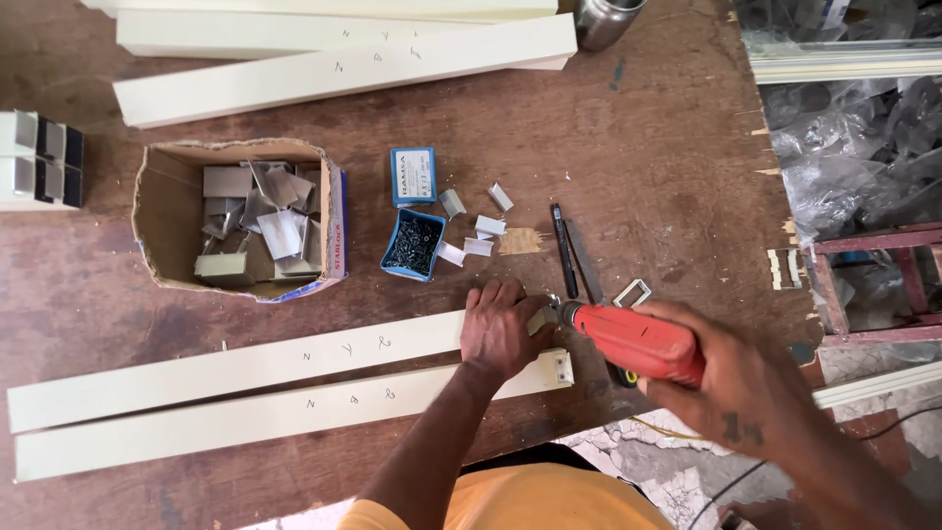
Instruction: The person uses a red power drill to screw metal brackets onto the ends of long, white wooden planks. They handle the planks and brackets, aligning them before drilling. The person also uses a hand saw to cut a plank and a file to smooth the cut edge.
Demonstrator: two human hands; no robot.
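My right hand (731, 378) grips a red power drill (633, 341), its tip pointing left at the end of a cream profile bar (245, 368). My left hand (500, 329) presses flat on that bar's right end, next to the drill tip. A second cream bar (226, 420) lies alongside, nearer me, with a small metal bracket (559, 368) at its right end. Just beyond my left hand sit a small blue box of dark screws (414, 243), its blue lid (413, 176) and a few loose metal brackets (476, 231).
A torn cardboard box (162, 221) of metal brackets sits at left. More cream bars (343, 64) lie at the far edge beside a metal cup (606, 18). A black pen and a flat file (574, 257) lie near the drill. The wooden table (677, 147) ends at right.
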